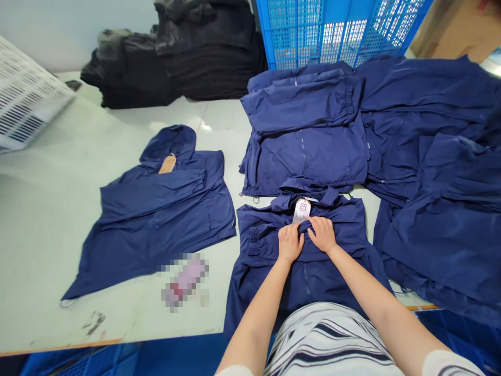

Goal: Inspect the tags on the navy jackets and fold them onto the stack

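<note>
A navy jacket (332, 277) lies front up on the table before me, its sleeves folded across the chest and its lower part hanging toward my body. Both hands are at its upper middle, just below the collar. My left hand (290, 243) is closed on a fold of the fabric. Close beside it, my right hand (322, 233) also has its fingers curled into the cloth. A white hang tag (302, 208) with a red logo lies at the collar, just above my fingertips. The fabric under the fingers is partly hidden.
Left lies another navy jacket (156, 214) with a brown tag (168, 164), near a pixelated item (186, 282). Folded navy jackets (305, 136) sit beyond, with more navy garments (450, 209) right. Behind are black garments (176, 62), a blue crate (297, 36) and a white crate (31, 99).
</note>
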### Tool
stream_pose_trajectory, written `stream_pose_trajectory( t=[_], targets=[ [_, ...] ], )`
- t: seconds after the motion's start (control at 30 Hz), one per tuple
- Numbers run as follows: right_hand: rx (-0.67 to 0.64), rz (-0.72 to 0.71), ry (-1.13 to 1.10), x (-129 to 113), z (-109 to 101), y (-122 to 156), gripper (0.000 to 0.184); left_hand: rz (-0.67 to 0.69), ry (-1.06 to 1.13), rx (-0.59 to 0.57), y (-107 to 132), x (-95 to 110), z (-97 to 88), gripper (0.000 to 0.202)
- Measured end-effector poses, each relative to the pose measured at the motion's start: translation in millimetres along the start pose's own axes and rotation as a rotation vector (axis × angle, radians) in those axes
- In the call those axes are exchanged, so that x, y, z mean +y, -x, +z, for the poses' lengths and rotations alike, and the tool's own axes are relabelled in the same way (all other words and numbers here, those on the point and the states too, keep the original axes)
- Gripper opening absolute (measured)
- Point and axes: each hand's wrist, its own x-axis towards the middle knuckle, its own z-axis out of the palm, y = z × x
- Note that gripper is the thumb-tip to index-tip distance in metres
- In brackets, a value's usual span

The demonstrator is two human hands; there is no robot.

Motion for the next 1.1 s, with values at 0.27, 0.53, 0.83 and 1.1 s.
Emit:
stream_pose_trajectory(
  t=[0.27, 0.53, 0.83, 1.1],
  targets=[
    [0.075, 0.061, -0.055, -1, -9, -8, 0.038, 0.030, -0.017, -0.047, -1, -2, -0.9, 0.036],
    [-0.046, 0.260, 0.073, -16, -36, -62, 0.033, 0.036, 0.012, -0.061, 0, -4, -0.2, 0.030],
    [0.354, 0.403, -0.700, 4, -26, -77, 0.039, 0.050, 0.014, -0.032, 0, -3, -0.8, 0.030],
    [0.412, 0.416, -0.979, 17, -17, -84, 0.028, 0.048, 0.008, -0.042, 1, -4, 1.2, 0.025]
  ],
)
